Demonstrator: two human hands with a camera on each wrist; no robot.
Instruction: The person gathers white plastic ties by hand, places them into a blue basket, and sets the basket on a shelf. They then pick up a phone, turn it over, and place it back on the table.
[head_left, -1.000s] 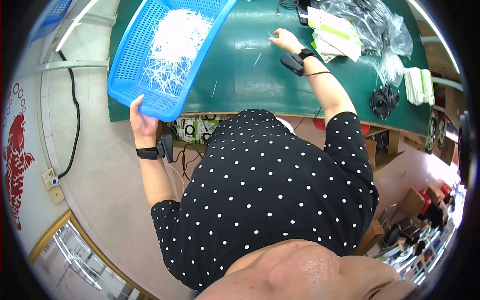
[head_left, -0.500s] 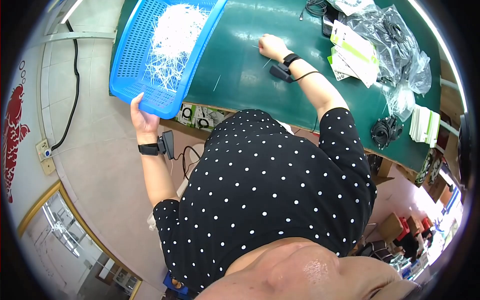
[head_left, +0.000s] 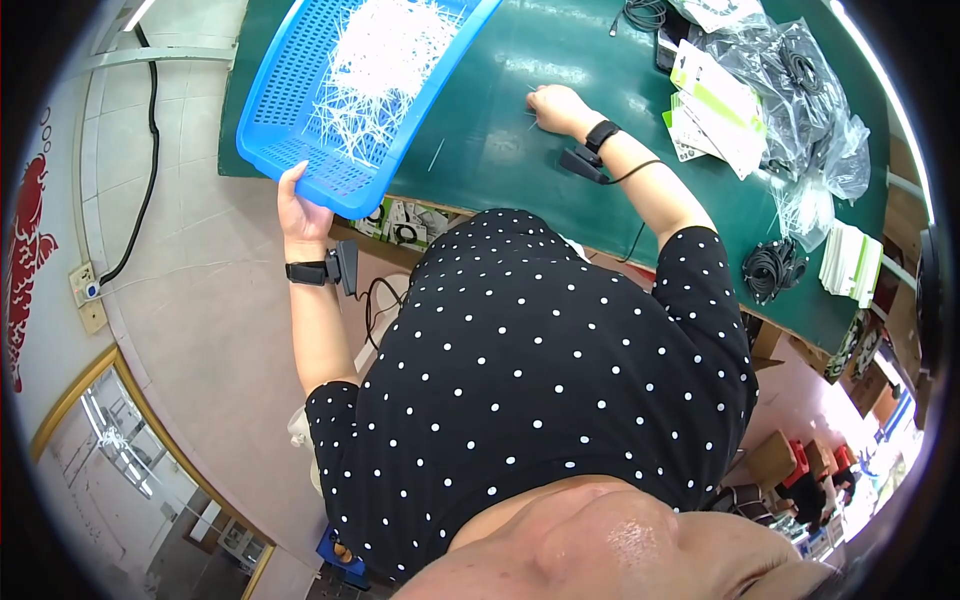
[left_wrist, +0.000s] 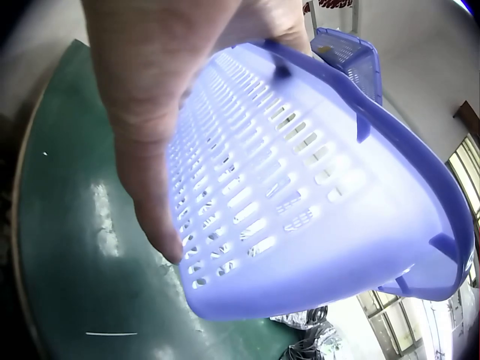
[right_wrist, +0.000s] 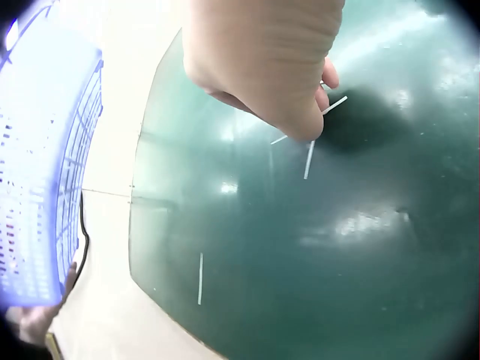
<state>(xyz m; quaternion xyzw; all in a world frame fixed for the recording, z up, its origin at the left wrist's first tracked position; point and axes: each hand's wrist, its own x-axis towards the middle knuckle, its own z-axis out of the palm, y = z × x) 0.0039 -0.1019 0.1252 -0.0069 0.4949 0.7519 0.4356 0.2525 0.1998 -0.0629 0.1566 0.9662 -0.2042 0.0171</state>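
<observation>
Since the earlier frame, the blue basket (head_left: 352, 203) and the left hand (head_left: 303, 218) have shifted rightward and slightly up the frame, and the right hand (head_left: 562, 110) has moved a little right and down over the green table (head_left: 500, 180). The basket stands at the upper left, tilted in the view, with a heap of white sticks (head_left: 385, 50) inside. The left hand grips its near end at the rim; in the left wrist view, a digit lies along the perforated wall.

Above centre in the head view, the right hand has its fingers drawn in, pinching a thin white stick (right_wrist: 334, 105) that crosses behind the thumb. Another stick (right_wrist: 308, 160) shows just below the thumb — whether it is held or lies on the table, one cannot tell. A loose stick (head_left: 437, 154) lies on the table between the basket and the right hand.

At the upper right are fanned green-and-white cards (head_left: 718, 105) beside clear plastic bags (head_left: 845, 160). Lower on that side, a black cable coil (head_left: 773, 270) sits near a card stack (head_left: 850, 262).
</observation>
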